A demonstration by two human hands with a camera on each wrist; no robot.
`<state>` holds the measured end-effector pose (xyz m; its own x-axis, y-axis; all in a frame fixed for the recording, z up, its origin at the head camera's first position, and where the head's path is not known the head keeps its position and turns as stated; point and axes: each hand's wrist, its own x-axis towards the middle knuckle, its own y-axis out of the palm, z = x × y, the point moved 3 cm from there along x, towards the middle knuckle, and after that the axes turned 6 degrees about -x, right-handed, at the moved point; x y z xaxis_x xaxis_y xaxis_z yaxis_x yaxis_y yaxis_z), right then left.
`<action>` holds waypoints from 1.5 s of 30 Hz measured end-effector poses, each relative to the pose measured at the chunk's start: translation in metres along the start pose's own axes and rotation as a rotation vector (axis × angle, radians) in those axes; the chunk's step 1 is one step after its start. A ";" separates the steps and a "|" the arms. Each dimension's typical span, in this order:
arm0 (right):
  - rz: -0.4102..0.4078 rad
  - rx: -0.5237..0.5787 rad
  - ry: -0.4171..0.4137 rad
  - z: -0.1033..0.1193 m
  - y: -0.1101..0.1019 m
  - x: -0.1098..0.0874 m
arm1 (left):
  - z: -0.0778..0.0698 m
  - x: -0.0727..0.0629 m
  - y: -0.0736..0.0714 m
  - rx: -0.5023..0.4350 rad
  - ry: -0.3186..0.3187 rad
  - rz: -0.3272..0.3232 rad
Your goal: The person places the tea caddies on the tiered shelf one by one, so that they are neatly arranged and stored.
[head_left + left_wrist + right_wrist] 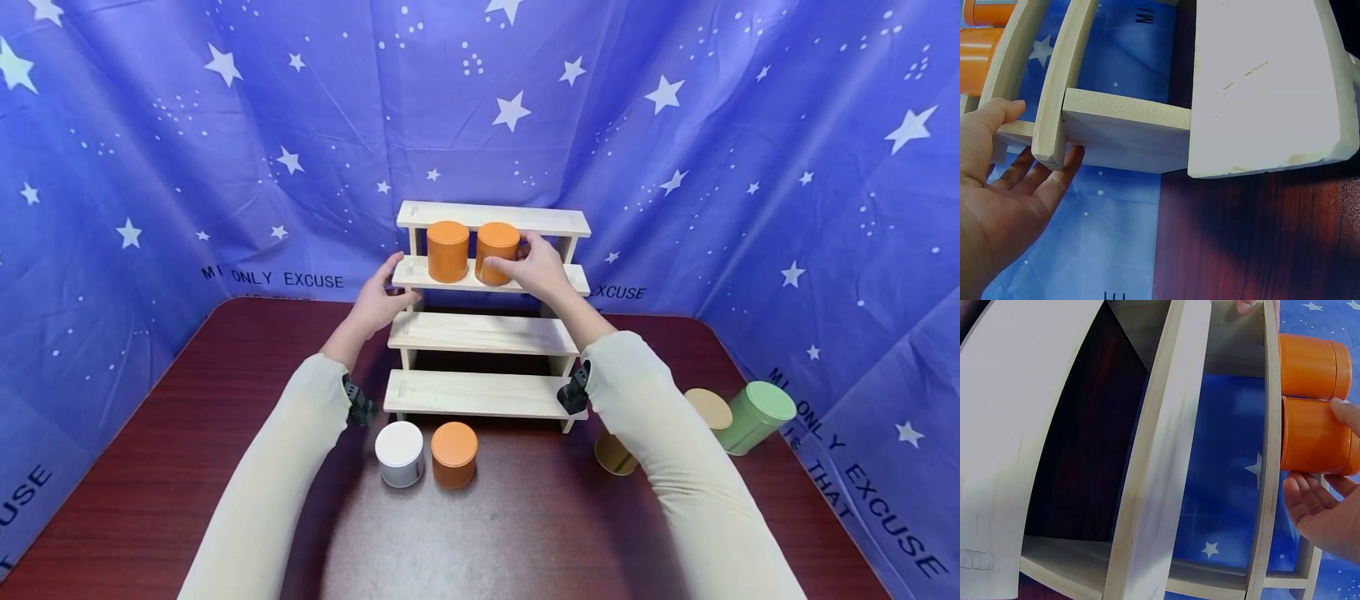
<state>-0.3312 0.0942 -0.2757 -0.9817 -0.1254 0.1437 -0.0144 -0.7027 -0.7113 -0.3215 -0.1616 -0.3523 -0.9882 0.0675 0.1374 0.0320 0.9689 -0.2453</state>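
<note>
Fingers of right hand (546, 271) pinching orange can (495, 246), thumb on front, opening spanning can's width only. Can standing upright on second shelf (411, 272) from top of wooden rack (487, 333), just beside matching can (447, 252). Risk, as judged: thumb dragging forward at release could be tipping can over shelf edge; leftward push could be knocking matching can. Orange can showing smooth, glossy body, flat lid. Left hand (375, 302) touching left shelf end, fingers spread loosely. White can (400, 452) and third orange can (454, 456) standing on desk (480, 550) before rack.
</note>
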 end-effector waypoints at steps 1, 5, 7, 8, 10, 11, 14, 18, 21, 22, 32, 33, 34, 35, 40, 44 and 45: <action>-0.001 0.002 0.001 0.000 0.000 0.000 | 0.000 0.000 0.000 0.001 -0.003 0.001; -0.009 0.006 0.001 -0.001 0.002 0.002 | -0.001 -0.001 0.000 0.003 -0.005 0.001; -0.012 0.008 0.000 -0.002 0.003 0.002 | -0.001 -0.002 0.000 -0.002 -0.002 0.001; -0.015 0.007 0.001 -0.002 0.003 0.003 | -0.001 -0.002 0.000 -0.004 -0.001 0.003; -0.018 0.006 0.003 -0.002 0.004 0.003 | -0.001 -0.002 0.000 -0.008 0.000 0.004; -0.022 0.006 0.003 -0.002 0.004 0.003 | -0.001 -0.002 0.000 -0.008 -0.001 0.005; -0.030 0.006 0.003 -0.002 0.004 0.003 | -0.002 -0.002 0.000 -0.007 -0.007 0.002; -0.039 0.015 0.001 -0.002 0.005 0.002 | -0.001 -0.001 0.001 0.005 -0.006 0.003; -0.038 0.021 0.001 -0.002 0.006 0.002 | 0.000 -0.001 0.000 0.017 -0.011 0.001; -0.039 0.021 0.001 -0.002 0.007 0.001 | 0.000 -0.001 0.000 0.019 -0.012 -0.001; -0.051 0.045 -0.003 0.000 0.008 0.001 | 0.000 -0.001 0.001 0.006 0.005 -0.007; -0.050 0.046 -0.004 0.000 0.009 0.000 | 0.000 -0.002 0.001 0.005 0.002 -0.007; -0.051 0.049 -0.005 0.000 0.009 0.000 | 0.000 -0.002 0.001 0.004 0.000 -0.007; -0.050 0.053 -0.006 0.000 0.009 0.000 | 0.001 -0.001 0.001 0.001 -0.001 -0.006; -0.048 0.088 0.000 -0.001 0.008 -0.001 | 0.001 -0.001 0.001 -0.008 0.005 -0.006; -0.050 0.114 0.011 -0.002 0.007 -0.003 | 0.000 -0.001 0.001 -0.006 0.004 -0.004; -0.053 0.115 0.011 -0.002 0.006 -0.003 | 0.000 0.000 0.001 -0.007 0.004 -0.004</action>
<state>-0.3282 0.0915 -0.2822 -0.9821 -0.0791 0.1709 -0.0448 -0.7837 -0.6196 -0.3211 -0.1606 -0.3532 -0.9877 0.0648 0.1422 0.0294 0.9708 -0.2379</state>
